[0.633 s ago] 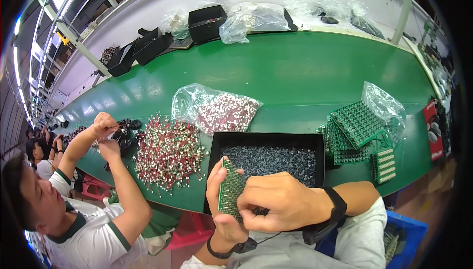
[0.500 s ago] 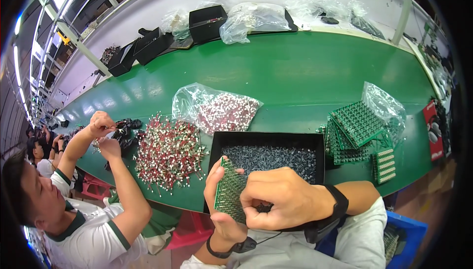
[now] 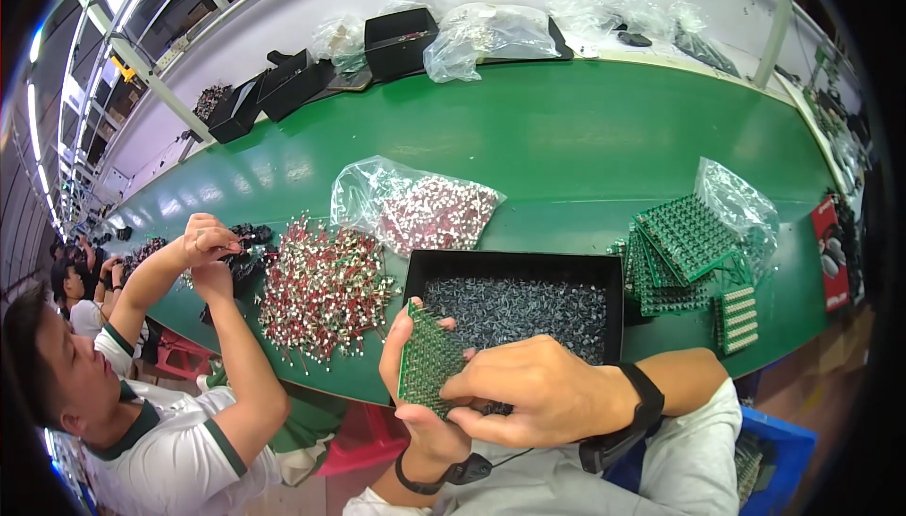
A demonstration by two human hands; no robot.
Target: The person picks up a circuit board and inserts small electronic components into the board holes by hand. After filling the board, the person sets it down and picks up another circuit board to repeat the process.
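While checking hand positions, found green circuit board (image 3: 429,363) edge-gripped in left hand (image 3: 432,433), visible long axis near twelve-to-six; noted right hand (image 3: 533,386) narrowed to a pinch at its four o'clock, contents indeterminable. Recorded black tray (image 3: 519,267) at two o'clock, green bench (image 3: 604,138) beyond, co-worker (image 3: 165,426) at nine.

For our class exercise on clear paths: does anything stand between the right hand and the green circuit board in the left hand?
Nothing visible does. The right hand is right at the lower right edge of the green circuit board, which the left hand holds. The black tray stands behind them, not between.
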